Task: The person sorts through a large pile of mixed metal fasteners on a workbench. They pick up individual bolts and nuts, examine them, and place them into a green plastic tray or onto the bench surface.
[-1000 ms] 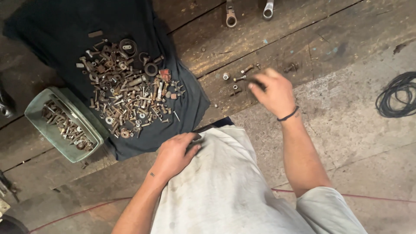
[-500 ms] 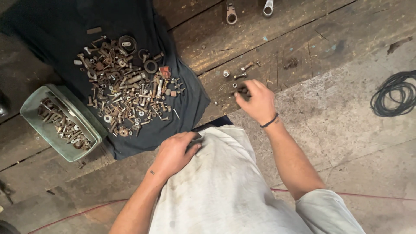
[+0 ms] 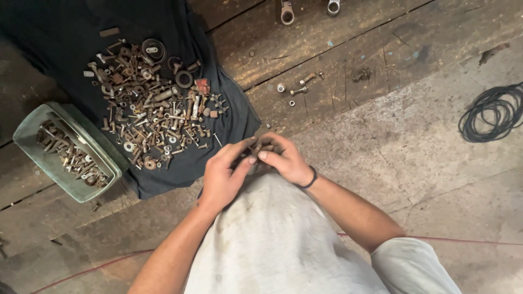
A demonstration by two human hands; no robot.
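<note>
While both hands are pinching a small rusty bolt (image 3: 260,150) over the lap | left hand (image 3: 224,175), right hand (image 3: 286,159) | risk: slipping onto floor planks (image 3: 338,49).

We're looking down at a workshop floor: rough wooden planks (image 3: 338,60) are meeting worn concrete (image 3: 436,179), rusty bolts and nuts (image 3: 152,111) are lying heaped on a dark cloth (image 3: 54,60), more are filling a green tray (image 3: 32,128), wrench ends (image 3: 287,11) are poking in, and black cable (image 3: 490,111) is sitting coiled nearby.
</note>
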